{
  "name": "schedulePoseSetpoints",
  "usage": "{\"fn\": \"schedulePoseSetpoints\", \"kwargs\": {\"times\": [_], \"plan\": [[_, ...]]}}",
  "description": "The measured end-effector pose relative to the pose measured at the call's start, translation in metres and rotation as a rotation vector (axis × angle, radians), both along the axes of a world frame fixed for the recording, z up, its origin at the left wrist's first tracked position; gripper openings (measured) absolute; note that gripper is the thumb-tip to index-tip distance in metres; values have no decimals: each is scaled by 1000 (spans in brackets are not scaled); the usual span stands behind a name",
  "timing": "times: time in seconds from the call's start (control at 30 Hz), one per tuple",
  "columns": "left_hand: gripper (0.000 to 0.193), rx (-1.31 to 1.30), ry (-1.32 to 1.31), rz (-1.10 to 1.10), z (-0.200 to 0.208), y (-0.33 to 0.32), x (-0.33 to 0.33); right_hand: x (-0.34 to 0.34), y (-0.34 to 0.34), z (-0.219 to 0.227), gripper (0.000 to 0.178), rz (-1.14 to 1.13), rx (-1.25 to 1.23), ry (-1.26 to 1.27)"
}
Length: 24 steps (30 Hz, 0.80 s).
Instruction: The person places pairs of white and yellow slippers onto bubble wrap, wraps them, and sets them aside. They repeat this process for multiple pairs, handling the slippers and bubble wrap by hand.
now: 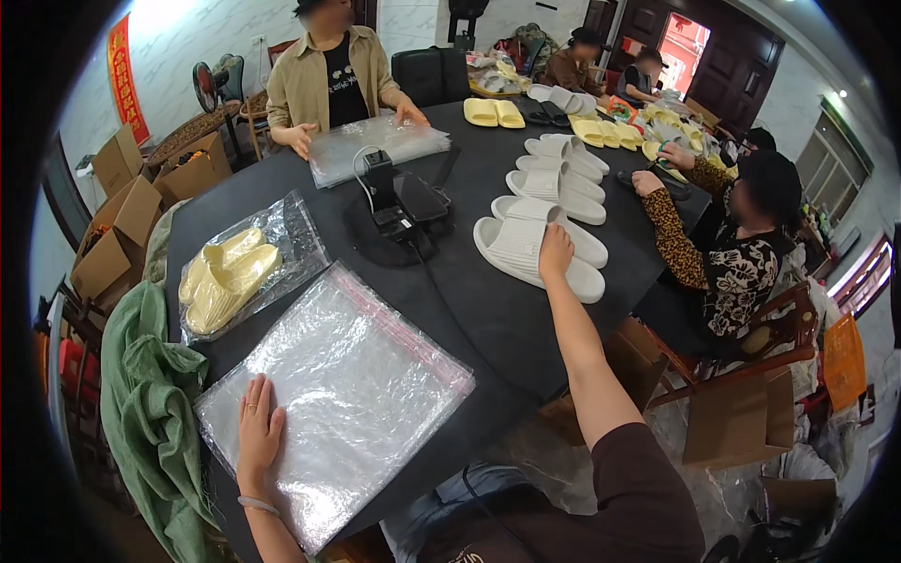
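Observation:
My left hand (260,422) lies flat, fingers stretched out, on a stack of clear plastic bags (352,375) with a pinkish strip along one edge. Reaching to the right, my right hand (557,251) grips the nearest pair of light grey slippers (511,246) at the strap; its fingertips are partly hidden. More grey slippers (544,183) stand in a row behind that pair. Left of the bag stack, a pair of pale yellow slippers (235,272) lies inside a clear bag.
A black device with a cable (399,202) stands mid-table. Across from me, a person rests both hands on another bag stack (375,148). At right, a person in patterned sleeves handles a dark slipper (671,186). Green cloth (145,394) hangs at the left edge; cardboard boxes (741,422) stand at right.

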<state>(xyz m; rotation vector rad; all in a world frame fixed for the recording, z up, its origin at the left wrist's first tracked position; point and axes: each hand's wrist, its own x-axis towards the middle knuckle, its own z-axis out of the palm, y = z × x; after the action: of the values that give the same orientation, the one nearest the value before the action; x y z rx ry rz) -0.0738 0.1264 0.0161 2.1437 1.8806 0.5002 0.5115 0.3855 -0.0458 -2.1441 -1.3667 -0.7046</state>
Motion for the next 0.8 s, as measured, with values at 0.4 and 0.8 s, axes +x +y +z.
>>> {"fn": "schedulePoseSetpoints", "kwargs": {"times": [0.4, 0.8], "plan": [[51, 11, 50, 0, -7, -2, -6, -6, 15, 2, 14, -130, -61, -92], [51, 17, 40, 8, -9, -2, -10, -40, 50, 17, 23, -248, -132, 164]]}}
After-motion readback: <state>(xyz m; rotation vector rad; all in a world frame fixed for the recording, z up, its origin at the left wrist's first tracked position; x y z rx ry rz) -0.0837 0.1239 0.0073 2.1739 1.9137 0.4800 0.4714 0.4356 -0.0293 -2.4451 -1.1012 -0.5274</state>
